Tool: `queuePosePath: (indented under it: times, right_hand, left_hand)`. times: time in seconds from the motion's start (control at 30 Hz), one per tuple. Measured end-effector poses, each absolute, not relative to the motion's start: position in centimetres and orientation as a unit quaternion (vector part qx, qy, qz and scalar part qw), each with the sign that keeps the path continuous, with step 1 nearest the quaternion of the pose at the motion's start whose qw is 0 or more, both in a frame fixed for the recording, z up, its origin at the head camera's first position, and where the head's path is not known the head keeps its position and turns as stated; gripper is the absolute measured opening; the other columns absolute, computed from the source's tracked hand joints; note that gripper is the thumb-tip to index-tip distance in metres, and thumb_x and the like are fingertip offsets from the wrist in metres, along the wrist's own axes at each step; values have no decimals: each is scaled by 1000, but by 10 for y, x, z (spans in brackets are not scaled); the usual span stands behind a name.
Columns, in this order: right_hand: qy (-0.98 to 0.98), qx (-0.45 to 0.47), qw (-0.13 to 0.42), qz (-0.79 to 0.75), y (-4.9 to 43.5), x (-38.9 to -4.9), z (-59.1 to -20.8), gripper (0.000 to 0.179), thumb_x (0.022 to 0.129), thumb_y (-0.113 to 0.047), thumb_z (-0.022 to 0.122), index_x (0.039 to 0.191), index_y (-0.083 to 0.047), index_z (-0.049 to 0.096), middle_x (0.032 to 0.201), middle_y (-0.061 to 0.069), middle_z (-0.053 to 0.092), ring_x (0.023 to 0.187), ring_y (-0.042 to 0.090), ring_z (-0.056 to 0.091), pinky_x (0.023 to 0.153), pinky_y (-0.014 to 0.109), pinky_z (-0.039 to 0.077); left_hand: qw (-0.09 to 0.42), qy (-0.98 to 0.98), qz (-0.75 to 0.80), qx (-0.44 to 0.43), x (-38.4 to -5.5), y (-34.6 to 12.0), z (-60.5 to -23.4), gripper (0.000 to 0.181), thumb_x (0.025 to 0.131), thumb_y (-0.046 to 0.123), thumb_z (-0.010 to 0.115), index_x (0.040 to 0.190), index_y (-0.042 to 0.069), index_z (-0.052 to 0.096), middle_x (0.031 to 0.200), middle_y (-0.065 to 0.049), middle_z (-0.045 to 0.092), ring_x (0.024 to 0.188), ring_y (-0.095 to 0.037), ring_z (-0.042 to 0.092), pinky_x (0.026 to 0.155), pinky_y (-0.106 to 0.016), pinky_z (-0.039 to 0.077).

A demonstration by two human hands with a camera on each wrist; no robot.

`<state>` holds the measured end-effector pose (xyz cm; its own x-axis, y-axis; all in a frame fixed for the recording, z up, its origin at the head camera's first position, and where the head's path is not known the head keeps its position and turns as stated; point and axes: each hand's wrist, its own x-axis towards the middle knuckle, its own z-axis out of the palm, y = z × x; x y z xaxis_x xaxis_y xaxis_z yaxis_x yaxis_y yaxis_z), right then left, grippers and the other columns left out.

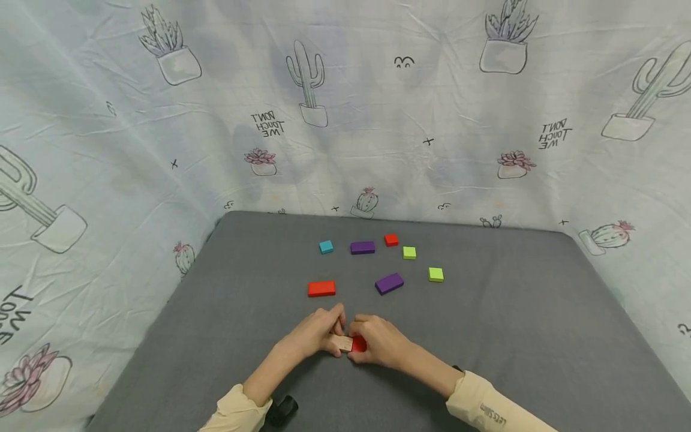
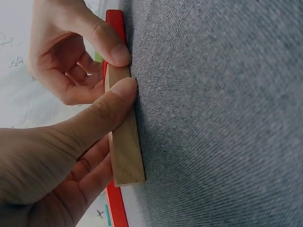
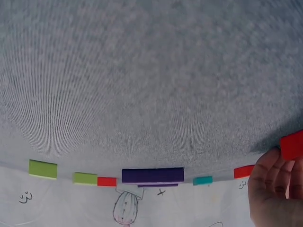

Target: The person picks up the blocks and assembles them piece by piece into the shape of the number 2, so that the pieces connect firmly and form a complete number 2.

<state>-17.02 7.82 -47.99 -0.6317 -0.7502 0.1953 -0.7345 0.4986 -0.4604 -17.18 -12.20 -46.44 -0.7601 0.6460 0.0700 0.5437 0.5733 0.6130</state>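
Note:
A plain wooden block [image 1: 341, 343] lies low on the grey cloth, end to end with a red block [image 1: 358, 344]. My left hand [image 1: 315, 333] grips the wooden block, its thumb [image 2: 124, 89] along the near long side and fingers behind. From the other side my right hand [image 1: 378, 342] pinches the red block, with its thumb [image 2: 118, 53] close to where the two blocks meet. The right wrist view catches only part of that red block [image 3: 292, 145] and the curled right fingers [image 3: 265, 172] at the edge.
Beyond the hands lie a long red block [image 1: 321, 289], purple blocks [image 1: 389, 283], a small blue block [image 1: 326, 246], a small red block [image 1: 391, 240] and small green blocks [image 1: 435, 275]. A cactus-print curtain [image 1: 351, 150] hangs behind the grey table [image 1: 518, 336].

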Motion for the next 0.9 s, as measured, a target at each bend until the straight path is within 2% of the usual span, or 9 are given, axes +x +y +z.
queuePosePath:
  times: [0.4, 0.77, 0.9]
  right_hand:
    - [854, -441, 30, -274, 79, -174, -479, 33, 72, -29, 85, 90, -8, 68, 81, -4, 56, 66, -1, 41, 55, 10, 35]
    - [846, -451, -7, -284, 75, -173, -488, 19, 78, -22, 80, 79, -12, 64, 73, -5, 49, 63, -2, 36, 53, 9, 29]
    - [845, -450, -17, -289, 74, -173, -490, 20, 77, -20, 81, 77, -13, 62, 73, -5, 49, 62, -2, 35, 53, 9, 28]
  left_hand:
    - [89, 880, 330, 329, -170, -124, -464, 48, 62, 8, 87, 95, 5, 52, 79, -1, 67, 68, -8, 59, 64, -21, 47]
    - [88, 880, 336, 324, -170, -124, -466, 48, 59, 6, 88, 93, 6, 53, 77, -1, 66, 66, -6, 57, 62, -19, 45]
    - [112, 871, 341, 335, -174, -127, -466, 48, 60, 10, 89, 95, 8, 56, 84, 1, 68, 73, -5, 60, 67, -19, 48]
